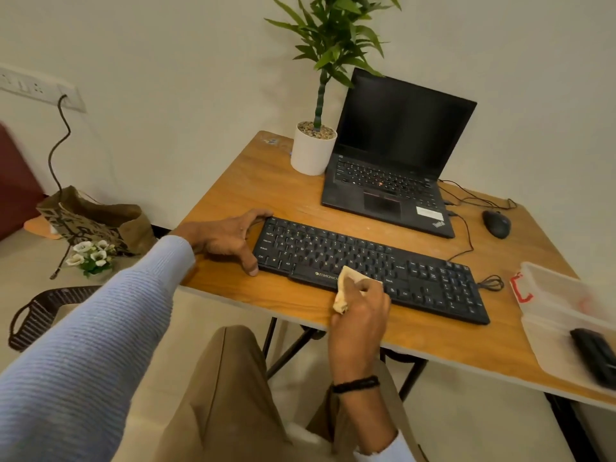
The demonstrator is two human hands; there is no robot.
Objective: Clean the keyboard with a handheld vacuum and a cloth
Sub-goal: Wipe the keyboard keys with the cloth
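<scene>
A black keyboard [400, 265] lies across the front of the wooden table [266, 188]. My left hand [230, 238] grips its left end, index finger over the far corner and thumb at the near corner. My right hand [361, 308] holds a bunched beige cloth [346, 288] and presses it on the keyboard's front edge near the space bar. A dark object that may be the handheld vacuum [593, 356] lies in a clear plastic tray [550, 295] at the right.
An open black laptop [393, 161] stands behind the keyboard, a potted plant [313, 145] to its left, a black mouse [496, 223] to its right with cables trailing. Left of the table sit a paper bag [96, 218], white flowers [91, 256] and a dark basket [40, 315].
</scene>
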